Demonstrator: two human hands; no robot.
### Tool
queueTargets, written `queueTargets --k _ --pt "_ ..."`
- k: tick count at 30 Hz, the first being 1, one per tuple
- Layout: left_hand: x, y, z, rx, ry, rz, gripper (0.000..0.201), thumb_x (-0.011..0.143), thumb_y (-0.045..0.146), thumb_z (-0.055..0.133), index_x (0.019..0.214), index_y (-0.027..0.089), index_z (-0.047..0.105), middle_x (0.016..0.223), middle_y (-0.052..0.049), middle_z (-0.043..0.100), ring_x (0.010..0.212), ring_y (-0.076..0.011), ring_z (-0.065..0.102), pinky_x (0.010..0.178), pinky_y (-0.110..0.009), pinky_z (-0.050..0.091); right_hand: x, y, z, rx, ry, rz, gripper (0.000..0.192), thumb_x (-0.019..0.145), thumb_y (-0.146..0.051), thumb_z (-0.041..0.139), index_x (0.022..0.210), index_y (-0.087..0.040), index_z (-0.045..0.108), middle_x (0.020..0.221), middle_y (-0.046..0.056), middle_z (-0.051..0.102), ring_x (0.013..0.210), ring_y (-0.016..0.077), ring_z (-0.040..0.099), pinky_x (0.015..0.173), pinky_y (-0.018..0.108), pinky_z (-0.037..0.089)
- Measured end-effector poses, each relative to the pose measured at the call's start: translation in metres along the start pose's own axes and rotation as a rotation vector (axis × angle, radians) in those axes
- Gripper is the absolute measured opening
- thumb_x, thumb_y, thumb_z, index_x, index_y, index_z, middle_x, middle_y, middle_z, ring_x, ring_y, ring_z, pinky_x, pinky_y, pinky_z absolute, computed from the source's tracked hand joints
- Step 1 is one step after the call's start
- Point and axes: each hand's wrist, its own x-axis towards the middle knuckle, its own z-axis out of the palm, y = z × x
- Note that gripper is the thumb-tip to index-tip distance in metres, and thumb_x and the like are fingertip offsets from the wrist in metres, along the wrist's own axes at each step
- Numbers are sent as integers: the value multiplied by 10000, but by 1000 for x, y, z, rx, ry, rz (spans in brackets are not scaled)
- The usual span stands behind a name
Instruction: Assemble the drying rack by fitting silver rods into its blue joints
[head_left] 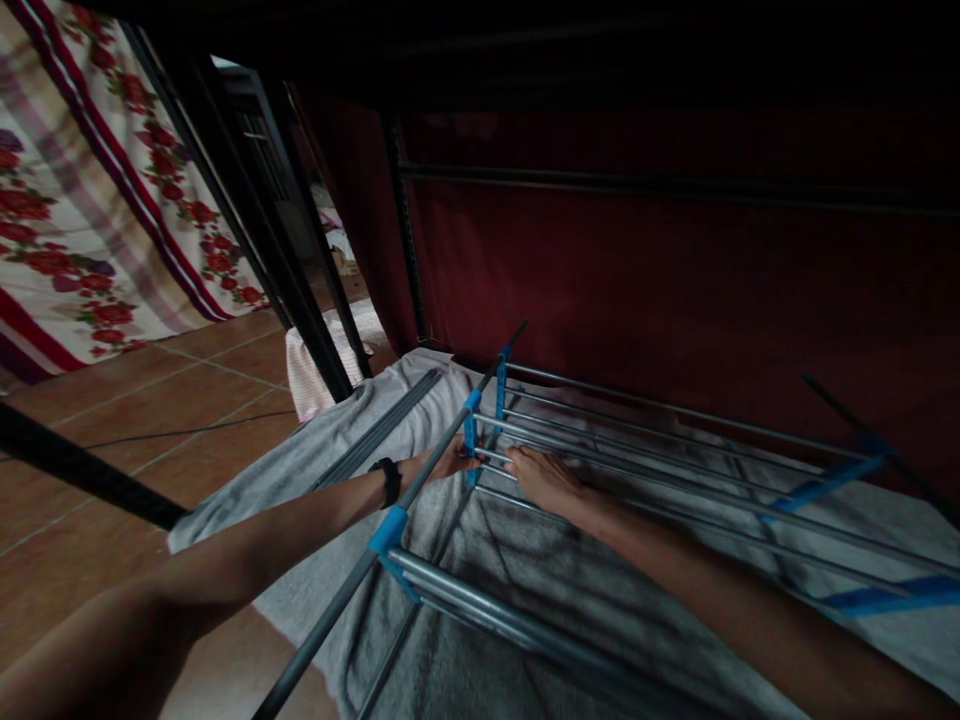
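Head view: a metal rack frame [675,470] of thin grey tubes and blue plastic joints lies on a grey towel [315,470] on the floor; the left hand [446,462] pinches a blue connector [471,440], the right hand [541,478] rests spread on a rail; it looks light, stiff and slippery, so best held at the joints.

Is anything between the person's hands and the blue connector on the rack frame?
Nothing visible. The left hand is already at the blue connector, and the right hand rests on the rack rods just beside it.
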Motion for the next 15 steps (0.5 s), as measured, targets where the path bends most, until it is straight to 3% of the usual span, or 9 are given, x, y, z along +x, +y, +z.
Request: queueTargets --k 4,10,15 --pt "-2 1 -1 131 -67 68 136 621 307 825 712 268 733 759 -56 701 790 -270 619 796 -370 510 0 -1 -4 -1 40 -14 258 1085 -318 383 1162 -217 607 1189 74 711 1074 236 673 784 291 427" --pt "-10 12 1 141 -68 77 148 626 313 818 750 277 747 767 -59 708 843 -301 641 789 -378 522 -2 -3 -10 -9 28 0 271 1085 -323 378 1163 -222 617 1182 73 723 1077 237 671 783 290 419" --pt "-6 7 -1 152 -58 92 148 618 334 824 730 281 743 728 -48 704 803 -292 638 780 -379 541 -3 -8 -18 6 15 23 267 1080 -331 397 1165 -225 628 1147 69 734 1048 229 681 779 286 420"
